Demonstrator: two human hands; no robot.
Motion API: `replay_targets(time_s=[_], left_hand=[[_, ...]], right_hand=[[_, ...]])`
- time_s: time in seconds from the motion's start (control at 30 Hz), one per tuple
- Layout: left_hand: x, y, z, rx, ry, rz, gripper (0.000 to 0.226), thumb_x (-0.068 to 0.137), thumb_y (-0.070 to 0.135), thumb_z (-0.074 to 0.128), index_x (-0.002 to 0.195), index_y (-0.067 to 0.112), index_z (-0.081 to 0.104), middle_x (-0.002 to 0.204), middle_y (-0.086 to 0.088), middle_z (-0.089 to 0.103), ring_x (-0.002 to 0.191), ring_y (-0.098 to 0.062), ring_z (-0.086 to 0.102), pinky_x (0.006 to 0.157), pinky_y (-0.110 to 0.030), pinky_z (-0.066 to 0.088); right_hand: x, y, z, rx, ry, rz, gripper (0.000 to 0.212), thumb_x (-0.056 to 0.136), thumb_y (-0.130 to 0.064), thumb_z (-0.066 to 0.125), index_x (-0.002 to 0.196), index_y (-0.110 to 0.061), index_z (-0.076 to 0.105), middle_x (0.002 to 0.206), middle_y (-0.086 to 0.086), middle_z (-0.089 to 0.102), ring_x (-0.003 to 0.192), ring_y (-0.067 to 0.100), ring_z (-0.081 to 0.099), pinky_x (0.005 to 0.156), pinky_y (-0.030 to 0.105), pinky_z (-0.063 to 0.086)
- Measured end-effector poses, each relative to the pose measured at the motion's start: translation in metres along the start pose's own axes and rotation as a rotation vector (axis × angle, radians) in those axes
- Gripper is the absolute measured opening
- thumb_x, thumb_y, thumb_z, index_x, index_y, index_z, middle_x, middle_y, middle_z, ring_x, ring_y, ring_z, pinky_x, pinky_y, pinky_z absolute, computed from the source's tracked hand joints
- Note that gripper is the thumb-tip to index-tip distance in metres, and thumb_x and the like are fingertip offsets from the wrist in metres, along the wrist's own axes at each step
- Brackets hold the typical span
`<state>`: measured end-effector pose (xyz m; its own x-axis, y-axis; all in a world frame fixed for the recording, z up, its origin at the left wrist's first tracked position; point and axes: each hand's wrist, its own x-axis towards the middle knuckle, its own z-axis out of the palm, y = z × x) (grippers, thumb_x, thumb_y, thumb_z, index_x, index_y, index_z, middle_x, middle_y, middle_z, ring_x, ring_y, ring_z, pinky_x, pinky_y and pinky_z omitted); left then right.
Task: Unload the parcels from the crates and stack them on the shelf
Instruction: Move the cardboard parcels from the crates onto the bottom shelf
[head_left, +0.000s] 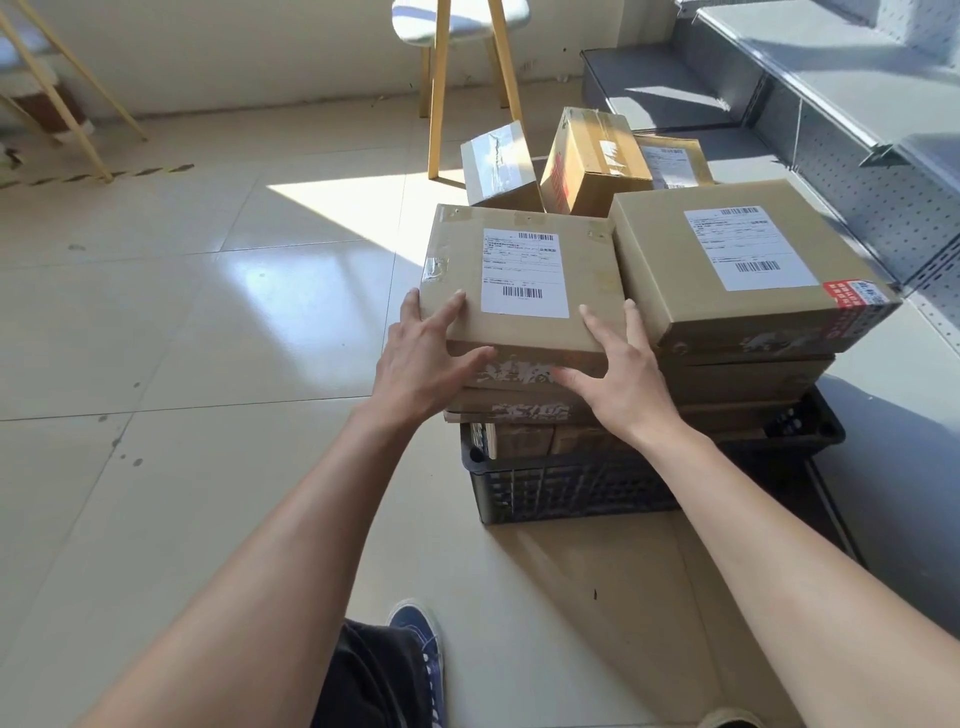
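Parcels piled above the rim of a black crate (571, 488) on the tile floor (182, 338), and your hands are on the near top one. Left hand (423, 358) sits at the near left corner of the flat labelled parcel (519, 280), fingers spread and straight on the top face, thumb along the front edge. Right hand (623, 374) sits at the near right corner, fingers straight on top, thumb pressed to the front side; neither hand curls round the box. That parcel overhangs the crate's left wall and tops a stack of at least two more flat boxes. Its right edge runs just beside, maybe touching, a second big flat parcel (748, 270), which sits a bit higher on its own stack. Tight there. Behind stand three smaller boxes tilted: a taped one (498, 166), a taller one with red print (592, 161) and a thin one with a label (675, 161). Left of the crate you have wide open floor, sunlit. Right side is bounded by a grey metal shelf (857, 93) with a perforated back panel, its lower edge close to the second parcel's far right corner. A wooden-legged stool (457, 78) stands just behind the boxes. Your blue shoe (421, 644) is near the bottom edge, well short of the crate. Both forearms reach forward, roughly level.
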<state>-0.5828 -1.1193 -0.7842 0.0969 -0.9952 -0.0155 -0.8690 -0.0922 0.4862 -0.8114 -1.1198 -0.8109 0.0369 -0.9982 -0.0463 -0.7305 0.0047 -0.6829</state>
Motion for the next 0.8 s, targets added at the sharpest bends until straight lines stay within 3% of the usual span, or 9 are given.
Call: replay_targets(time_s=[0.13, 0.33, 0.6, 0.73, 0.8], left_hand=[[-0.004, 0.003, -0.003, -0.034, 0.021, -0.016, 0.080, 0.086, 0.055, 0.072, 0.155, 0.038, 0.035, 0.166, -0.012, 0.014, 0.148, -0.034, 0.027, 0.115, -0.051, 0.034], [-0.011, 0.003, -0.014, -0.063, 0.085, -0.023, 0.077, 0.086, 0.050, 0.074, 0.154, 0.036, 0.040, 0.166, -0.012, 0.015, 0.148, -0.032, 0.028, 0.115, -0.051, 0.034], [-0.024, 0.015, -0.037, -0.138, 0.194, 0.023, 0.077, 0.084, 0.043, 0.080, 0.152, 0.035, 0.044, 0.165, -0.011, 0.020, 0.148, -0.031, 0.030, 0.119, -0.048, 0.033], [-0.032, 0.030, -0.044, -0.170, 0.210, 0.067, 0.077, 0.083, 0.042, 0.081, 0.151, 0.036, 0.045, 0.165, -0.009, 0.021, 0.148, -0.029, 0.031, 0.119, -0.045, 0.033], [-0.039, 0.038, -0.047, -0.186, 0.206, 0.090, 0.077, 0.083, 0.043, 0.081, 0.150, 0.036, 0.046, 0.165, -0.008, 0.021, 0.147, -0.029, 0.033, 0.118, -0.046, 0.035]], right_hand=[[-0.002, -0.005, 0.001, 0.066, 0.032, 0.010, 0.076, 0.092, -0.028, 0.073, 0.156, -0.033, 0.033, 0.169, 0.006, -0.007, 0.153, 0.029, 0.017, 0.121, 0.040, 0.022], [-0.007, -0.017, -0.002, 0.105, 0.004, -0.015, 0.077, 0.091, -0.031, 0.074, 0.156, -0.028, 0.033, 0.168, 0.009, -0.006, 0.154, 0.026, 0.014, 0.122, 0.036, 0.016], [-0.017, -0.039, -0.020, 0.122, 0.156, -0.082, 0.076, 0.089, -0.029, 0.076, 0.154, -0.027, 0.038, 0.169, 0.008, -0.002, 0.153, 0.024, 0.015, 0.120, 0.029, 0.015], [-0.030, -0.043, -0.037, 0.121, 0.228, -0.094, 0.076, 0.088, -0.025, 0.077, 0.154, -0.025, 0.040, 0.169, 0.007, -0.001, 0.154, 0.026, 0.015, 0.124, 0.037, 0.018], [-0.042, -0.042, -0.047, 0.112, 0.251, -0.094, 0.075, 0.089, -0.025, 0.077, 0.154, -0.026, 0.039, 0.169, 0.007, -0.001, 0.153, 0.026, 0.017, 0.121, 0.033, 0.017]])
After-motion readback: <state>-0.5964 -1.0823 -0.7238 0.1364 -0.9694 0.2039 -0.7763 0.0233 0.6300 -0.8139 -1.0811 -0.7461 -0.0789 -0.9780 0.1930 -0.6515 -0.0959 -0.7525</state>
